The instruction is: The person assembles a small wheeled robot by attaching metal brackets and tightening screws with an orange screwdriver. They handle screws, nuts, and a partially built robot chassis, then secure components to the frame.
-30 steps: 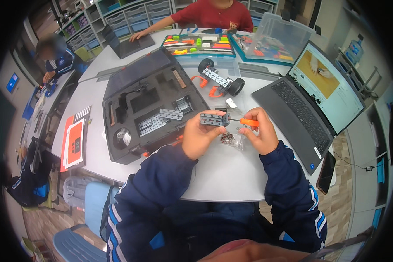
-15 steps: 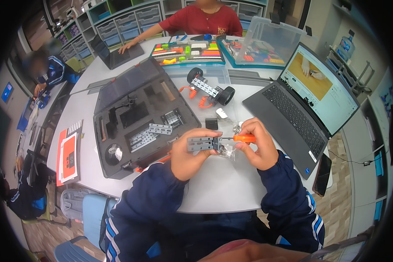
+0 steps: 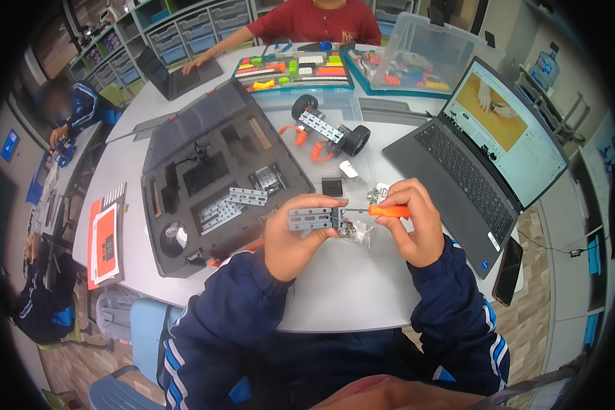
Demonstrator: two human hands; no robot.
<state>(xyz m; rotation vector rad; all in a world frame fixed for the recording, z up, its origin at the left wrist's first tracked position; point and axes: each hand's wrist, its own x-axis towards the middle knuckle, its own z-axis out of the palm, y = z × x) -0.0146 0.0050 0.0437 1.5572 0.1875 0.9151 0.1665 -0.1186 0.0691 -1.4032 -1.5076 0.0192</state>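
My left hand point(image 3: 287, 242) is closed round a grey slotted metal bracket point(image 3: 310, 219), its fingers above and its thumb below. My right hand point(image 3: 417, 225) grips a screwdriver point(image 3: 391, 211) by its orange handle. The thin shaft points left at the end plate of the bracket; whether its tip sits in a screw is too small to tell. Under the shaft lies a clear plastic bag of small metal parts point(image 3: 354, 232). A second small bag point(image 3: 376, 193) lies just beyond my right hand, near a small black block point(image 3: 331, 186).
An open black case point(image 3: 178, 256) with foam slots and metal beams stands left. Ahead is a wheeled metal chassis point(image 3: 324, 130). An open laptop point(image 3: 451, 171) fills the right, a phone point(image 3: 508, 273) beside it. Trays of coloured bricks point(image 3: 294, 86) lie at the back, where another person sits.
The screwdriver handle and my right hand have shifted slightly right and turned a little. My left hand and the bracket have moved slightly left. The whole view has shifted a little.
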